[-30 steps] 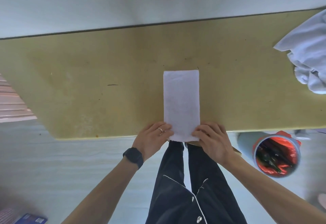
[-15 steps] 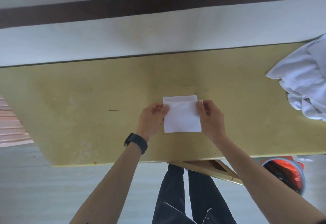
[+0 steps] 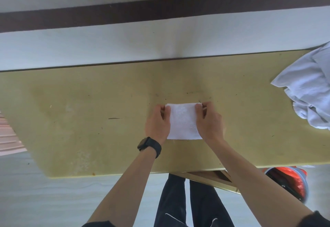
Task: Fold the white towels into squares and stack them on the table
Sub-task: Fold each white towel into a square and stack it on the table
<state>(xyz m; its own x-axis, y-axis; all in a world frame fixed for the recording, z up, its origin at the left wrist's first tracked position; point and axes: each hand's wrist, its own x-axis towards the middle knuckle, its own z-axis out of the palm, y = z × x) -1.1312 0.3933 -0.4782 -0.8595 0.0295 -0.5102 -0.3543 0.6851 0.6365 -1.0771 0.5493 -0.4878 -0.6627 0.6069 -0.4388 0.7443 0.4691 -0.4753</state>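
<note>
On the table (image 3: pixel 89 110), left hand (image 3: pixel 158 125) and right hand (image 3: pixel 209 123) pinch the squarish towel (image 3: pixel 184 121), edges table-aligned.

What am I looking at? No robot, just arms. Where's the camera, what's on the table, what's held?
No machine here: a person works with bare hands. All pictures come from one wide-angle camera worn on the head, looking forward and down, so the arms enter from below. The left hand, with a black watch on its wrist, and the right hand each pinch a far corner of a small folded towel lying flat on the yellowish table. At the table's right edge lies a crumpled pile of white towels, not yet folded. Past the near edge, a bin with a red liner shows in part.
</note>
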